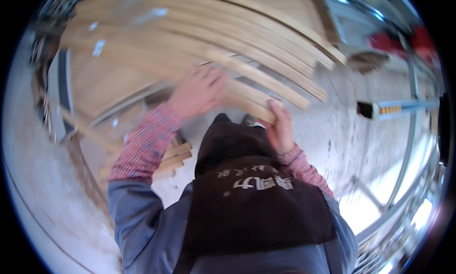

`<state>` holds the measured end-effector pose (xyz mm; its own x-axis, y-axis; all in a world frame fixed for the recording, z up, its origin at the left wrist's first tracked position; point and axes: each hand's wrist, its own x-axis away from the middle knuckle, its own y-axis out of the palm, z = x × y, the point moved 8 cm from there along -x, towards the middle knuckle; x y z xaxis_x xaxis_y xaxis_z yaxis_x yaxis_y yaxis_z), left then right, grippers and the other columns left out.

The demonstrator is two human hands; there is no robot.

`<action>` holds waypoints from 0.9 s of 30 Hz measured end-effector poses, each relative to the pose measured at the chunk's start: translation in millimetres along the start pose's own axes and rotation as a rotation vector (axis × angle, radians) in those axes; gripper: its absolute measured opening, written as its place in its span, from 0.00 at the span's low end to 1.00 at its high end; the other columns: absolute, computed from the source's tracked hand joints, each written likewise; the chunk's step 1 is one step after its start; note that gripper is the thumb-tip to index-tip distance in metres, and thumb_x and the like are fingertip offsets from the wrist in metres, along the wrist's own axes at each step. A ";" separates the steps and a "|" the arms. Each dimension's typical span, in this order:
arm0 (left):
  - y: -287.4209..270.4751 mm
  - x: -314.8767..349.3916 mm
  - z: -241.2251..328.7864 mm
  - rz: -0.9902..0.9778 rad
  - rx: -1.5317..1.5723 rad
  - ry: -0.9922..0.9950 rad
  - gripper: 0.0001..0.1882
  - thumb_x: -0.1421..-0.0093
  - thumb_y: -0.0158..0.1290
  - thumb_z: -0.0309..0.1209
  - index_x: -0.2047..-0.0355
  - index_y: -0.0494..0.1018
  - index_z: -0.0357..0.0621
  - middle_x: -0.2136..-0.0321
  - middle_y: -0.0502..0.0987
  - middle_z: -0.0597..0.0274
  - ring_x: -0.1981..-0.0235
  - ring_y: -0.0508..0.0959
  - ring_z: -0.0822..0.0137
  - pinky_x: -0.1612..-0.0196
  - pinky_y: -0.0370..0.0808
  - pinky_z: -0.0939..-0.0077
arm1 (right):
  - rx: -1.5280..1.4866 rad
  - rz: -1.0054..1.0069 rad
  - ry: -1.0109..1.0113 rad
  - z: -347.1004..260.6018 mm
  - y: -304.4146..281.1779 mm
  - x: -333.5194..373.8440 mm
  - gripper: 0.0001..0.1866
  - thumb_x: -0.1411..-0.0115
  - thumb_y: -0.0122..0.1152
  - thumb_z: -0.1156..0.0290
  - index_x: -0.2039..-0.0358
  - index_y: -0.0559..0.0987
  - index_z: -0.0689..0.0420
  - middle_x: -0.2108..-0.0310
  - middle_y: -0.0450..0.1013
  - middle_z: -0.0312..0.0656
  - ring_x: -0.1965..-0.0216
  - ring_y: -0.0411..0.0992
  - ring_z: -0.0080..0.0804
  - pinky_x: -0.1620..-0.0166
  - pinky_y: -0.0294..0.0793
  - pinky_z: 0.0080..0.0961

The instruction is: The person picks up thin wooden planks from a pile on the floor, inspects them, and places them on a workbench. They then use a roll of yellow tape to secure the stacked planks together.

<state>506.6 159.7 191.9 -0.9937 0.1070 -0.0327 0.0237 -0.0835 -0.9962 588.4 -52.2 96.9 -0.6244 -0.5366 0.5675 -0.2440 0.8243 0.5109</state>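
Several long, pale wooden strips lie side by side across the upper part of the view. The nearest wooden strip (247, 97) is between my two hands. My right hand (281, 127) closes round its right end, with the fingers partly hidden beneath. Further left along the same strip is my left hand (199, 91), its fingers bent over the top and the thumb on the near side; motion blurs it somewhat. Just beyond lies another wooden strip (280, 89), apart from my right hand. Small whitish patches (99, 48) show on the strips at the left.
A wide wooden panel (90, 79) lies under the strips at the left. Shorter wood pieces (175, 155) are stacked low beside my left forearm. On the right, a metal bar with a dark end (380, 110) juts in above the grey concrete floor (327, 146). Red material (394, 43) sits at the far right.
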 end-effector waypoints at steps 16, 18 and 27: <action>10.2 -13.1 -27.7 0.106 0.303 0.089 0.31 0.55 0.64 0.44 0.54 0.74 0.36 0.55 0.76 0.50 0.51 0.76 0.48 0.43 0.70 0.48 | 0.112 0.179 -0.079 -21.8 -12.0 -29.7 0.17 0.32 0.58 0.67 0.45 0.76 0.58 0.46 0.77 0.39 0.44 0.73 0.31 0.39 0.70 0.32; -13.6 -3.3 -17.7 0.121 0.438 -0.111 0.31 0.54 0.60 0.44 0.54 0.75 0.35 0.56 0.76 0.49 0.50 0.76 0.49 0.45 0.71 0.49 | -0.275 0.012 -0.015 -2.4 -19.0 -24.0 0.18 0.29 0.54 0.59 0.45 0.76 0.57 0.42 0.74 0.41 0.37 0.69 0.36 0.35 0.67 0.43; 7.3 138.9 78.7 0.536 0.688 -0.760 0.25 0.48 0.63 0.33 0.51 0.73 0.38 0.51 0.74 0.51 0.52 0.77 0.50 0.49 0.76 0.59 | 0.134 -0.184 0.221 -8.7 -101.5 -7.4 0.26 0.29 0.52 0.45 0.44 0.74 0.53 0.44 0.73 0.42 0.48 0.73 0.35 0.56 0.80 0.38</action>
<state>360.1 96.0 186.5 -0.6892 -0.7092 -0.1486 0.6297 -0.4847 -0.6071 624.2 -133.5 46.5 -0.3882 -0.6928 0.6077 -0.4427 0.7185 0.5364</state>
